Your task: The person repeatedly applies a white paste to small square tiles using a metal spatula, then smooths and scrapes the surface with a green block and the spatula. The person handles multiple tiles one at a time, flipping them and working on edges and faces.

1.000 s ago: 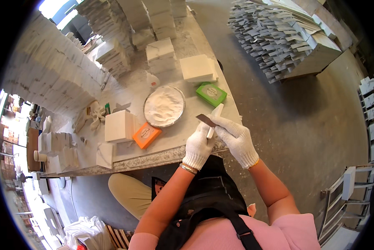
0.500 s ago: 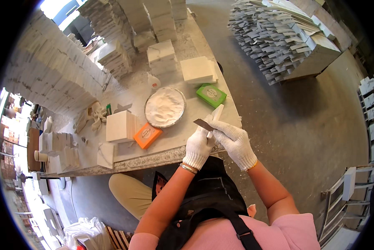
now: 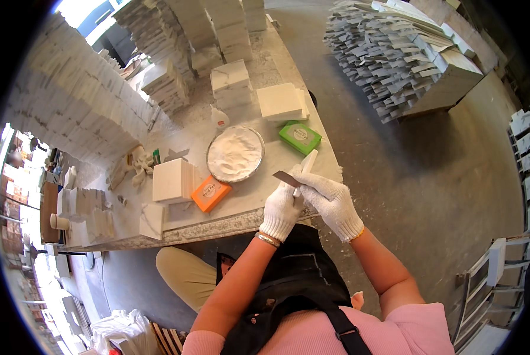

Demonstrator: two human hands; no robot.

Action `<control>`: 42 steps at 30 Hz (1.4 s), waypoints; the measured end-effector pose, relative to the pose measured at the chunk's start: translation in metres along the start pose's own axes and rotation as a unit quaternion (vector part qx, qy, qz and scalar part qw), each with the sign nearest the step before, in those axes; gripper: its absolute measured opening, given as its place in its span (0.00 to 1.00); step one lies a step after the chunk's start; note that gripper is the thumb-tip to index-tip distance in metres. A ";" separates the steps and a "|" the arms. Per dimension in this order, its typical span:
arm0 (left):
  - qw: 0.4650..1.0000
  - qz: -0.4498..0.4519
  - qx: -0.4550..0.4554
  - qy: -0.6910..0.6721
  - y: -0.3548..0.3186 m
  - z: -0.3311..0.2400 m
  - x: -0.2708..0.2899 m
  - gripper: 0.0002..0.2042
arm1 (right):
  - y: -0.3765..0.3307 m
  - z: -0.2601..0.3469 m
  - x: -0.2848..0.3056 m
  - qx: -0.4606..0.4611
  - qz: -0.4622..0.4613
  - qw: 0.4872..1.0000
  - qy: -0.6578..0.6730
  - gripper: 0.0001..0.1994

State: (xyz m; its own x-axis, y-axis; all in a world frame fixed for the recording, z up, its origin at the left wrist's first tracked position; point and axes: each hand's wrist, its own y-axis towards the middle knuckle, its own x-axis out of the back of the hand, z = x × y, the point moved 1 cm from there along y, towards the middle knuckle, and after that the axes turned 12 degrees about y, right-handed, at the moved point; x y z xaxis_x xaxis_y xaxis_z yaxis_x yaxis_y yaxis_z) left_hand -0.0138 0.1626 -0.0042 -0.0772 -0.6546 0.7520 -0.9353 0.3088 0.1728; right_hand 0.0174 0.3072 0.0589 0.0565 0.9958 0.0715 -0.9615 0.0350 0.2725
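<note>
White knitted gloves cover both hands, which meet just past the table's near right edge. My left hand is closed around a white stone tile, held with its narrow edge upward. In my right hand is a flat metal scraper blade, lying across the tile and pointing left. The fingers hide much of both. Nearest on the table are a green box, an orange box and a round metal dish of white powder.
White tiles are stacked beside the orange box, and more tiles lie behind the green one. A small white bottle stands by the dish. Tall tile stacks line the table's left. Across the floor sits a large pile of strips.
The tile has turned slightly in my left hand, showing more of its side. The blade stays across it, and the view has shifted a little.
</note>
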 end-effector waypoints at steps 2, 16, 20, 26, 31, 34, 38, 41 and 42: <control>0.994 -0.082 -0.063 -0.017 0.002 0.005 -0.003 0.27 | 0.017 0.003 0.009 -0.070 -0.035 0.996 0.041 0.15; 0.969 -0.027 0.005 -0.246 0.003 0.017 -0.024 0.25 | -0.018 0.012 -0.006 -0.150 0.005 0.978 0.144 0.16; 0.992 -0.095 -0.082 -0.026 0.002 0.011 -0.010 0.27 | 0.014 0.018 0.021 -0.153 -0.094 0.965 0.189 0.16; 0.989 -0.114 -0.088 -0.037 0.002 0.006 -0.008 0.27 | 0.032 0.000 0.024 -0.151 -0.081 0.975 0.138 0.15; 0.998 -0.032 -0.053 -0.030 0.001 0.018 -0.015 0.28 | -0.008 0.001 -0.003 -0.049 0.013 0.998 0.049 0.15; 0.992 -0.072 -0.082 -0.057 0.002 0.020 -0.016 0.29 | -0.029 0.010 0.001 -0.201 0.074 0.961 0.172 0.18; 0.998 -0.037 -0.049 -0.030 0.002 0.007 -0.006 0.30 | -0.024 0.025 0.026 -0.227 -0.072 0.948 0.211 0.24; 0.987 -0.074 -0.134 0.056 0.002 -0.005 -0.006 0.30 | -0.023 0.006 0.047 -0.208 -0.143 0.944 0.211 0.18; 0.977 -0.073 -0.166 0.109 0.003 -0.009 -0.007 0.30 | -0.025 -0.003 0.055 -0.218 -0.160 0.936 0.224 0.16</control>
State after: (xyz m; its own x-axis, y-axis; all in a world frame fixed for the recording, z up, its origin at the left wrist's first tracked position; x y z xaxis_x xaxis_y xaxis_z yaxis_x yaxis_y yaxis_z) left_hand -0.0126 0.1743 -0.0030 0.1585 -0.5571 0.8151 -0.7645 0.4532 0.4584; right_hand 0.0438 0.3618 0.0533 0.3353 0.8605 -0.3836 -0.9387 0.2705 -0.2137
